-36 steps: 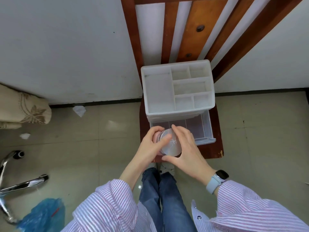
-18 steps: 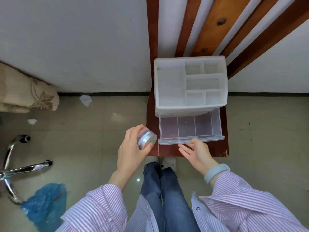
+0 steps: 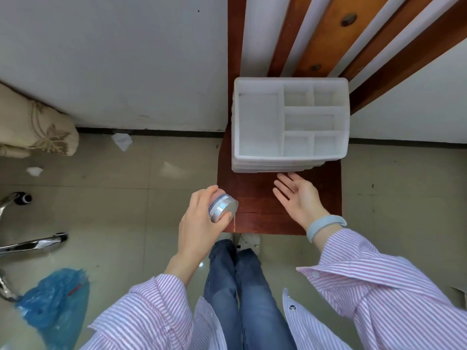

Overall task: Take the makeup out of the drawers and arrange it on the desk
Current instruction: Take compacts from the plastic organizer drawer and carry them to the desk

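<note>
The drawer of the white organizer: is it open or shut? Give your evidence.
Shut. The white organizer shows a flush front edge with nothing sticking out over the wooden seat.

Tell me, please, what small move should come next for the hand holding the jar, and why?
Probably set the jar down on the bare wood beside it. The left hand grips it just over the front left edge, the organizer's drawers look closed, and the right hand is open and holds nothing.

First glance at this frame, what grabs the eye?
The white organizer on the dark wooden chair seat, its top compartments bare. The left hand grips a round silver-lidded jar by the seat's left edge; the right hand is open, palm up, before the organizer.
</note>
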A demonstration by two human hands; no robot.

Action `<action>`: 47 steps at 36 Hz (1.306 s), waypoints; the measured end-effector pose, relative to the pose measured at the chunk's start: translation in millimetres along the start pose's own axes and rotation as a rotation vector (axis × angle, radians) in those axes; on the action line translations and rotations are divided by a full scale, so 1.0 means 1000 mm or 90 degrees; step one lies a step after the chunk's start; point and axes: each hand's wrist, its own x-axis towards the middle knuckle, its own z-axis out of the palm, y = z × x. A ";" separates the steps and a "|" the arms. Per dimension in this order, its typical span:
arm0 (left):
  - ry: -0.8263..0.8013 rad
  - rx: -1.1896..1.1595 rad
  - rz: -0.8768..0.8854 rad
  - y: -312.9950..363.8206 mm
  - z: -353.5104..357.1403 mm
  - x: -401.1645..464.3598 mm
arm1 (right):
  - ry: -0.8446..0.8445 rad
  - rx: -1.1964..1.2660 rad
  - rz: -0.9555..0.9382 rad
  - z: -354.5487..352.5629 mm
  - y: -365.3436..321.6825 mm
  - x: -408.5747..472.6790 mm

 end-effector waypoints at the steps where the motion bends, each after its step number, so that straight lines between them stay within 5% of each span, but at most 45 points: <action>1: -0.003 0.000 -0.001 -0.001 0.002 0.001 | 0.010 0.008 0.024 -0.004 0.004 0.004; 13: 0.005 0.011 -0.036 -0.024 0.022 -0.004 | 0.023 0.235 0.101 0.018 0.010 0.064; 38: -0.046 0.017 -0.051 -0.012 0.051 -0.018 | 0.042 0.136 0.161 -0.069 0.070 0.026; 40: -0.049 0.016 -0.054 -0.013 0.052 -0.018 | 0.029 0.035 0.169 -0.070 0.064 0.022; 43: -0.050 0.010 -0.059 -0.015 0.052 -0.017 | 0.058 -0.387 0.132 -0.069 0.055 0.008; 47: -0.049 0.010 -0.061 -0.016 0.052 -0.014 | 0.098 -0.859 -0.309 -0.075 0.040 0.002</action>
